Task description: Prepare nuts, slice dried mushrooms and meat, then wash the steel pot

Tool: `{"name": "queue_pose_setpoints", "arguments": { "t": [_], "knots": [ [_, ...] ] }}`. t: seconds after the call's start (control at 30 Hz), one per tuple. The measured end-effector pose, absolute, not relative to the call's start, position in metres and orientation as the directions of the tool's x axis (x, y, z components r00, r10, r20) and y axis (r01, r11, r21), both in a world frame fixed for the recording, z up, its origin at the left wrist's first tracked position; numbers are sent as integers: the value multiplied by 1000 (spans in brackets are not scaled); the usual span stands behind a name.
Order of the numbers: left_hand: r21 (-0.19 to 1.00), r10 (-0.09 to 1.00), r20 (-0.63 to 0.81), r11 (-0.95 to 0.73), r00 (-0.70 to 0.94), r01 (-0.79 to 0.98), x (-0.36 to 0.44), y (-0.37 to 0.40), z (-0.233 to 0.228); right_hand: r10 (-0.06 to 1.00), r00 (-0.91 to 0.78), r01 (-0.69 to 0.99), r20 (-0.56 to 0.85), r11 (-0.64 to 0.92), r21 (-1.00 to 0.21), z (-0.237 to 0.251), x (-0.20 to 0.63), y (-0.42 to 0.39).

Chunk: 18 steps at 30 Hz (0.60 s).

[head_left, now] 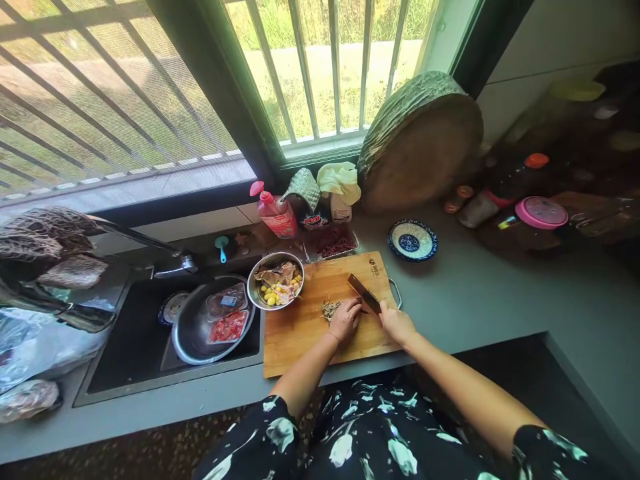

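My right hand [397,325] grips a kitchen knife [364,293] with a broad dark blade, angled up and left over the wooden cutting board [295,340]. Beside the blade, my left hand [346,319] is curled with its fingertips down, holding food against the board. A small heap of pale, stringy food pieces [330,309] lies just left of those fingers; its exact kind is too small to make out. A metal bowl [250,273] with meat and yellow egg-like balls stands at the board's upper left corner.
Left is a sink [125,340] with a large metal basin [185,333] holding packed meat. Behind the board stand a tray of dark red strips [336,243] and a pink pump bottle [277,217]. A blue-patterned plate [413,240] and a large round block [425,153] are to the right.
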<state>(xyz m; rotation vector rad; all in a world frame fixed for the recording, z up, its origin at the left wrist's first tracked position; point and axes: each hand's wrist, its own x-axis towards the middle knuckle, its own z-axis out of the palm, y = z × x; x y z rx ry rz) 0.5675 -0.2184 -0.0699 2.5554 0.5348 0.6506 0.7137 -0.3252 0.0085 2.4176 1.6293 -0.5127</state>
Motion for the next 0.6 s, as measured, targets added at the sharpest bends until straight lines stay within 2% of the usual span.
{"name": "queue_pose_setpoints", "arguments": {
  "t": [0.13,0.27,0.37,0.43,0.53,0.6],
  "knots": [
    [474,544,319,-800,776,367,576,-216,-71,858,339,929,-386,-369,-5,10,706,-322],
    [434,551,258,-800,794,414,581,-217,-71,858,359,926,-368,-378,22,12,693,-302],
    [393,548,221,-807,807,440,579,-221,-67,870,362,922,-334,-387,-7,12,692,-290],
    [380,587,207,-785,783,488,580,-224,-66,872,361,918,-332,-394,-37,12,698,-292],
    [399,662,197,-728,723,558,590,-228,-66,852,425,880,-305,-468,-82,15,715,-305],
    [438,658,193,-722,728,536,597,-227,-66,826,505,836,-249,-540,-97,20,727,-314]
  ]
}}
